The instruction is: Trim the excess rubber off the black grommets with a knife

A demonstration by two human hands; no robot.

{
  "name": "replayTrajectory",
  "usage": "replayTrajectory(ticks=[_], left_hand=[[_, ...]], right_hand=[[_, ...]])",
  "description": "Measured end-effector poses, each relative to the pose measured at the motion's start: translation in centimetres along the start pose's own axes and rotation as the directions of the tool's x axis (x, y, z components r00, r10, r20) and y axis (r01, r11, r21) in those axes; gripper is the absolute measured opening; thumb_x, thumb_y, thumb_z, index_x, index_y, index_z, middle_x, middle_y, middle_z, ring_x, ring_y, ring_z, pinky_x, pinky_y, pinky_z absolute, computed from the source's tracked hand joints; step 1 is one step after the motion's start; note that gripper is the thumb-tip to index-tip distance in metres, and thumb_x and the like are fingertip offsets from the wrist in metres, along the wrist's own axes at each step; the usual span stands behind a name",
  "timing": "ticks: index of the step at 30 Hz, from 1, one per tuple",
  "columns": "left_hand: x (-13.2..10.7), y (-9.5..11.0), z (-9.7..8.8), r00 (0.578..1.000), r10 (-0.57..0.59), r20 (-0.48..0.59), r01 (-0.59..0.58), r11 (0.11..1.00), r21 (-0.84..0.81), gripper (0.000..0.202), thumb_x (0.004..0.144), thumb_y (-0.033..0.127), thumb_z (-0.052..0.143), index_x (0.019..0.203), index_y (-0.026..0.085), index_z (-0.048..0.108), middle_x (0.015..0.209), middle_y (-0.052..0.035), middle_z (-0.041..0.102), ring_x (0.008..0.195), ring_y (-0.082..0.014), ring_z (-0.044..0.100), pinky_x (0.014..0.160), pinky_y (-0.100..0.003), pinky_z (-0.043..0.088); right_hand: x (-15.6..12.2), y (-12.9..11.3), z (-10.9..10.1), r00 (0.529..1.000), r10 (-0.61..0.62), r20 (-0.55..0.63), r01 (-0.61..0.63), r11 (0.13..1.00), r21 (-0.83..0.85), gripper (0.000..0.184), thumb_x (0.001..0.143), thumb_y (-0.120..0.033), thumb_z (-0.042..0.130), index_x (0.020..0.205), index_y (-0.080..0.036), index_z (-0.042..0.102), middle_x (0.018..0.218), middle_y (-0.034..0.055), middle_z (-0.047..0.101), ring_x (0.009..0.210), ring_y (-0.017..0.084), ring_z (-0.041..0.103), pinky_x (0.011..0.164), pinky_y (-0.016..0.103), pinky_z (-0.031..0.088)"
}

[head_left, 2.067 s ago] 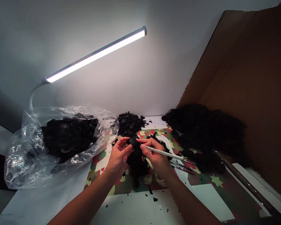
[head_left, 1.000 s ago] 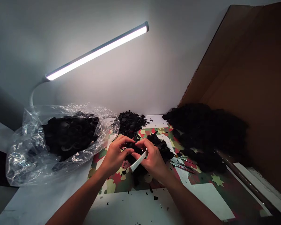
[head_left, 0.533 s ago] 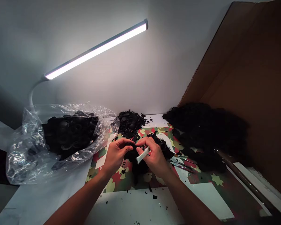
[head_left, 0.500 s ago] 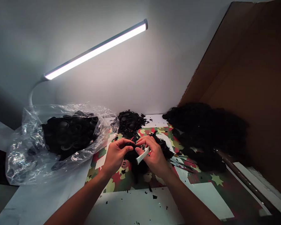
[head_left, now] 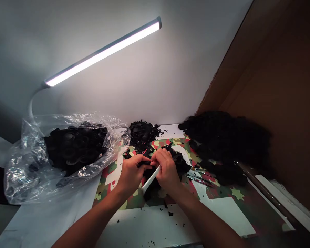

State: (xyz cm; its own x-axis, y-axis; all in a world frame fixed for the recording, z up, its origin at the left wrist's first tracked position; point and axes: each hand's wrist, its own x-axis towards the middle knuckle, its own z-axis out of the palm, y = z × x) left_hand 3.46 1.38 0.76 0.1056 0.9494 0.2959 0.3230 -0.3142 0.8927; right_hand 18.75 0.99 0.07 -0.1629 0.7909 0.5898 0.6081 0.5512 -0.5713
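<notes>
My left hand point(head_left: 133, 173) is closed, pinching a small black rubber part point(head_left: 144, 163) between thumb and fingers. Close against it, my right hand point(head_left: 167, 169) grips a white, flat, tapered tool point(head_left: 152, 179). The tool's wide end points down and toward me; its tip is hidden by my fingers, so its exact kind is unclear. Both hands meet above a heap of black scraps point(head_left: 181, 160) on a camouflage-patterned sheet point(head_left: 129, 203). Just right of my right hand lie metal tweezers point(head_left: 200, 179).
A clear plastic bag point(head_left: 18, 175) full of black rubber rings stands at left under a lit lamp point(head_left: 103, 51). Behind my hands is a pile of black bits point(head_left: 142, 132). At right are a large black heap point(head_left: 227, 141), a dark rod point(head_left: 266, 194) and a cardboard panel point(head_left: 268, 69).
My right hand has turned, its fingers closing in on my left fingertips. More of the white tool now shows, reaching down between my hands. The view has shifted slightly.
</notes>
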Motion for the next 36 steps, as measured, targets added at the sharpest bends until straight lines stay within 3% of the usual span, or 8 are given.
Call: replayTrajectory(ticks=[5, 10, 12, 19, 26, 29, 32, 36], left_hand=[[1.3, -1.4, -1.2, 0.993, -0.106, -0.05, 0.106, 0.994, -0.001, 0.004, 0.071, 0.019, 0.071, 0.069, 0.021, 0.075, 0.068, -0.0018, 0.073, 0.065, -0.0187, 0.063, 0.066, -0.029, 0.047], [2.0, -1.9, -2.2, 0.982, -0.19, 0.014, 0.185, 0.932, -0.311, 0.014, 0.069, 0.028, 0.078, 0.077, 0.017, 0.076, 0.073, -0.004, 0.074, 0.068, -0.0179, 0.065, 0.067, -0.028, 0.051], [1.7, -1.5, -1.9, 0.986, -0.169, 0.009, 0.163, 0.93, -0.329, 0.013, 0.069, 0.026, 0.078, 0.077, 0.017, 0.076, 0.073, -0.0031, 0.073, 0.068, -0.0167, 0.064, 0.065, -0.026, 0.05], [0.8, -0.8, -1.1, 0.985, -0.173, 0.008, 0.166, 0.927, -0.336, 0.008, 0.069, 0.023, 0.078, 0.076, 0.018, 0.075, 0.074, -0.0025, 0.073, 0.07, -0.0177, 0.066, 0.067, -0.027, 0.051], [0.5, -0.8, -0.4, 0.984, -0.18, 0.008, 0.171, 0.921, -0.35, 0.008, 0.071, 0.022, 0.078, 0.074, 0.017, 0.073, 0.073, -0.001, 0.07, 0.069, -0.0155, 0.061, 0.066, -0.025, 0.047], [0.2, -0.9, 0.4, 0.964, -0.264, 0.029, 0.241, 0.823, -0.515, 0.016, 0.068, 0.027, 0.081, 0.073, 0.016, 0.07, 0.069, 0.0002, 0.066, 0.066, -0.0135, 0.057, 0.063, -0.024, 0.044], [0.0, -1.0, 1.1, 0.919, -0.374, 0.121, 0.338, 0.593, -0.731, 0.031, 0.061, 0.035, 0.089, 0.075, 0.017, 0.067, 0.066, 0.0018, 0.064, 0.061, -0.0124, 0.056, 0.06, -0.023, 0.043], [-0.3, -0.9, 1.7, 0.911, -0.381, 0.158, 0.319, 0.41, -0.855, 0.04, 0.055, 0.038, 0.094, 0.074, 0.017, 0.066, 0.07, 0.001, 0.067, 0.067, -0.0134, 0.06, 0.066, -0.024, 0.046]], right_hand=[[-0.9, -0.6, -0.4, 0.982, -0.187, -0.026, 0.184, 0.979, -0.086, 0.026, 0.09, -0.006, 0.041, 0.073, -0.023, 0.052, 0.07, 0.0027, 0.057, 0.073, 0.02, 0.048, 0.073, 0.037, 0.034], [0.2, 1.2, -0.5, 0.977, 0.21, -0.034, -0.202, 0.968, 0.149, 0.017, 0.089, -0.013, 0.049, 0.081, -0.023, 0.059, 0.08, 0.002, 0.062, 0.076, 0.02, 0.057, 0.071, 0.034, 0.044], [0.6, 1.7, -0.5, 0.969, 0.248, -0.02, -0.239, 0.949, 0.204, 0.014, 0.089, -0.017, 0.053, 0.088, -0.023, 0.066, 0.09, 0.0043, 0.064, 0.083, 0.021, 0.061, 0.075, 0.034, 0.048], [0.4, -0.3, -0.7, 0.986, 0.168, 0.01, -0.164, 0.94, 0.3, 0.007, 0.092, -0.027, 0.064, 0.09, -0.024, 0.071, 0.09, 0.0038, 0.07, 0.082, 0.02, 0.063, 0.073, 0.033, 0.048], [-0.2, 0.0, 0.2, 0.998, 0.07, -0.004, -0.069, 0.994, 0.08, 0.022, 0.088, -0.005, 0.048, 0.079, -0.022, 0.058, 0.075, 0.001, 0.064, 0.072, 0.019, 0.057, 0.074, 0.034, 0.04], [-0.5, -0.2, 0.5, 0.997, 0.078, -0.019, -0.076, 0.996, 0.055, 0.022, 0.08, -0.002, 0.045, 0.077, -0.023, 0.05, 0.074, 0.0013, 0.058, 0.07, 0.019, 0.052, 0.07, 0.032, 0.041], [-0.6, -0.7, 0.6, 0.987, 0.158, -0.013, -0.154, 0.975, 0.163, 0.02, 0.077, -0.004, 0.045, 0.078, -0.023, 0.046, 0.075, 0.0011, 0.056, 0.07, 0.018, 0.051, 0.067, 0.029, 0.043], [-0.5, -0.9, 0.4, 0.97, 0.242, 0.031, -0.238, 0.912, 0.333, 0.016, 0.079, -0.008, 0.042, 0.077, -0.023, 0.044, 0.072, -0.0018, 0.052, 0.064, 0.014, 0.049, 0.064, 0.025, 0.043]])
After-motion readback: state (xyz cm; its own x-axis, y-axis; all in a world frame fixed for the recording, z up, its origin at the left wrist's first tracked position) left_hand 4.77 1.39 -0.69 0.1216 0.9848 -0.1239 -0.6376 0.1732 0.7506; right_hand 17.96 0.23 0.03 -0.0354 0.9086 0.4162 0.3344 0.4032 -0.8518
